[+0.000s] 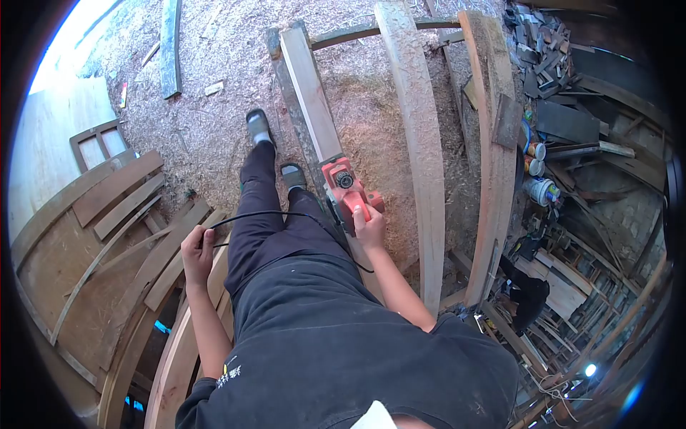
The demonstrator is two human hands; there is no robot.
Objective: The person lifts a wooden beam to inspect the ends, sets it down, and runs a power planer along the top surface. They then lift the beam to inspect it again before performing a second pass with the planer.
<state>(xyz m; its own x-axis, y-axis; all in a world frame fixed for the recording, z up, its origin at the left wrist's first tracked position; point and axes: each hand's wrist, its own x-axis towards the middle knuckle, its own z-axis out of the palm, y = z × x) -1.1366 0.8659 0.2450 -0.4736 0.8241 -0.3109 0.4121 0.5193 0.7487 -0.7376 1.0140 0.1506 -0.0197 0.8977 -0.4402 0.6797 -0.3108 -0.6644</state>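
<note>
A red electric hand planer [346, 183] rests on a long pale board [312, 93], its black knob facing up. My right hand [370, 230] is wrapped round the planer's rear handle. Off to the left, my left hand [197, 252] is closed on the black power cord [264, 212], holding it away from the board. The cord stretches across my thighs towards the planer. The planer's underside is hidden.
Thick beams [421, 136] and another timber [486, 164] lie to the right on the frame. Curved planks [118, 193] are stacked at left. Wood shavings [207, 79] cover the ground. Buckets [539, 189] and scrap wood [543, 50] stand at right; another person [529, 293] is lower right.
</note>
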